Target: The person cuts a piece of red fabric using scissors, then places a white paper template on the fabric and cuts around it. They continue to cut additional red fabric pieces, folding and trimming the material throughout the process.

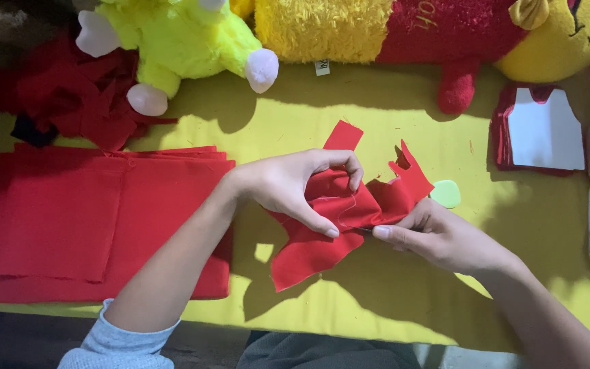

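red fabric piece (315, 249), yellow table (377, 116), lime-green plush toy (179, 37)

tool under my right hand (438, 236): I can't tell what the fingers pinch against the red cloth piece (339, 219); only a thin dark sliver shows
cloth fold: part lies hidden beneath my left hand (288, 184)
green disc (446, 193): just beyond the grip, half covered by cloth
plush toys (186, 34): cut off by the top edge
white-topped red stack (544, 130): far right of the grip, lower layers hidden
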